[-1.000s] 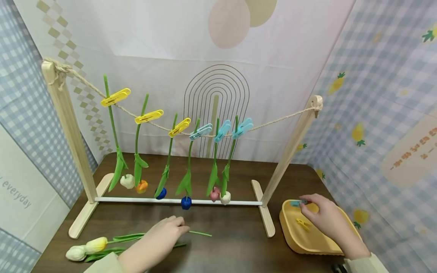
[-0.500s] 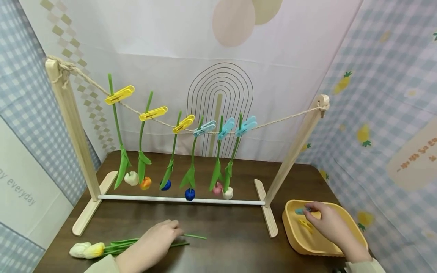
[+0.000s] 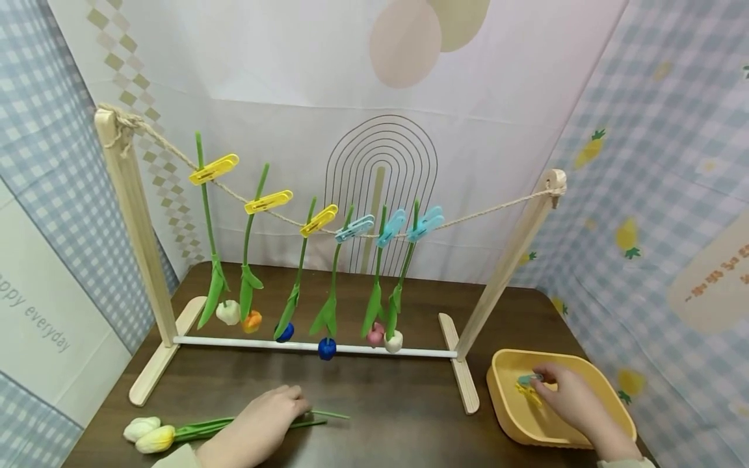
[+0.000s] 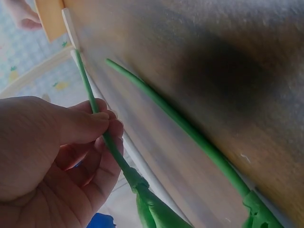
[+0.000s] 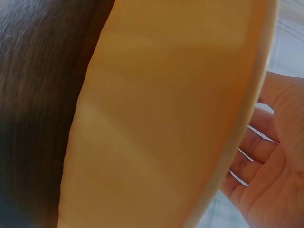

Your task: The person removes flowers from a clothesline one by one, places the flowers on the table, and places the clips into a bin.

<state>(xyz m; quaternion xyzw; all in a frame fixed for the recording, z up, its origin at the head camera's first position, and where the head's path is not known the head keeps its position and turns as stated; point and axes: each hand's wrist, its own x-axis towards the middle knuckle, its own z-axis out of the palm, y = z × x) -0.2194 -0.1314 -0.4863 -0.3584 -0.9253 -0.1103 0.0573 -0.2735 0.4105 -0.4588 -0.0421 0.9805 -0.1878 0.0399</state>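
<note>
My left hand (image 3: 266,419) pinches the thin green stem (image 4: 113,147) of an artificial tulip between thumb and fingers, low over the table. A second tulip stem (image 4: 180,121) runs beside it in the left wrist view. Their blooms, one white (image 3: 142,428) and one yellow (image 3: 155,440), lie at the front left. Inside the yellow tray, my right hand (image 3: 569,393) pinches a blue clothespin (image 3: 528,379) between thumb and forefinger. A yellow clothespin (image 3: 529,394) lies just below it. In the right wrist view the tray wall (image 5: 156,109) hides the fingertips and clothespin.
Behind the hands stands a wooden frame (image 3: 140,234) with a sagging rope (image 3: 486,212). Several tulips hang head-down from it by yellow clothespins (image 3: 214,169) and blue clothespins (image 3: 354,229). A white rod (image 3: 363,350) joins the feet. The yellow tray (image 3: 504,416) stands at the right.
My right hand has lowered the blue clothespin into the tray, close to the yellow one. The left hand, still pinching the stem, has shifted slightly and the tulip blooms have moved a little. The view has tilted slightly.
</note>
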